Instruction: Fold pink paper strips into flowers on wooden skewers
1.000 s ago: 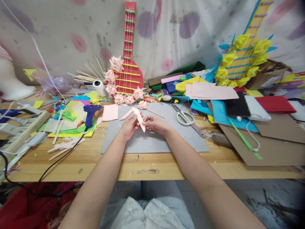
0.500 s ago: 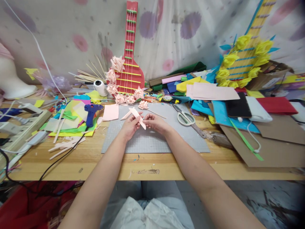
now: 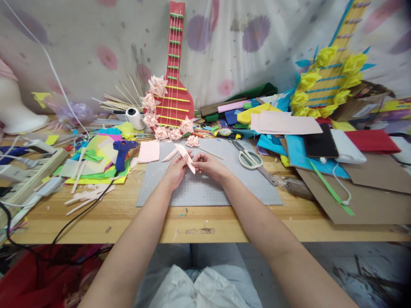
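Pinching the pale pink strip [image 3: 185, 156] over the grey mat [image 3: 205, 192], left hand [image 3: 176, 172] and right hand [image 3: 210, 167] stay close together; the strip has tipped slightly steeper, so handling seems unfinished.

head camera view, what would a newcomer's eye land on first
Probably the red lute-shaped craft with pale pink flowers, back left of centre, then the yellow craft at back right. In the middle, the left hand holds a pale pink strip above the grey mat, the right hand at the strip's near end.
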`<state>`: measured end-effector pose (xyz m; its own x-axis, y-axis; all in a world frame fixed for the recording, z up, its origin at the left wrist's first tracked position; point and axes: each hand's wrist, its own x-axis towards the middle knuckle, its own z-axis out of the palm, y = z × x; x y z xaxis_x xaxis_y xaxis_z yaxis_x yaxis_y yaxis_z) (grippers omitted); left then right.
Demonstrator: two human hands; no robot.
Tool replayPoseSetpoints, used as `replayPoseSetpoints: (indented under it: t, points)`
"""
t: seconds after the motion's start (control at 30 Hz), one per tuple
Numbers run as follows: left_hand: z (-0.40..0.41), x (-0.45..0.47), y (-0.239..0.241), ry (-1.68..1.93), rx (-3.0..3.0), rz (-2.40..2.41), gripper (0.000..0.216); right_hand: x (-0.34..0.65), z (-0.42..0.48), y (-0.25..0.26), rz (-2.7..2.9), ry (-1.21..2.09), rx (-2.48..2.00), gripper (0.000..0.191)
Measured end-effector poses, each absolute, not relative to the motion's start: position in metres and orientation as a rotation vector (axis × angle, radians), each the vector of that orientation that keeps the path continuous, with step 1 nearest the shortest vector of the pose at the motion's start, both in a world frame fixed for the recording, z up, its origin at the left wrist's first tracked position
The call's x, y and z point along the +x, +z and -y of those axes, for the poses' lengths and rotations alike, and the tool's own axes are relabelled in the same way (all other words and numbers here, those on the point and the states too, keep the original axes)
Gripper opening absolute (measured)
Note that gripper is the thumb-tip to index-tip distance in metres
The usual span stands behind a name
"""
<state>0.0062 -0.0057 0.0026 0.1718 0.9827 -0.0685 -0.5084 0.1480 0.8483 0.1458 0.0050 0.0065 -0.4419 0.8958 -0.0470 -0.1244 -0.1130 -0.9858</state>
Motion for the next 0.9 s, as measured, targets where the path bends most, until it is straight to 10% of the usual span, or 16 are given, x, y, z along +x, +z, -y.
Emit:
replayPoseSetpoints:
  t: [0.9]
  points:
    - [0.005,0.018,-0.004,1.301,0.732,-0.681,0.023,0.136,0.0,0.006,1.519,1.583,-1.03,0.03]
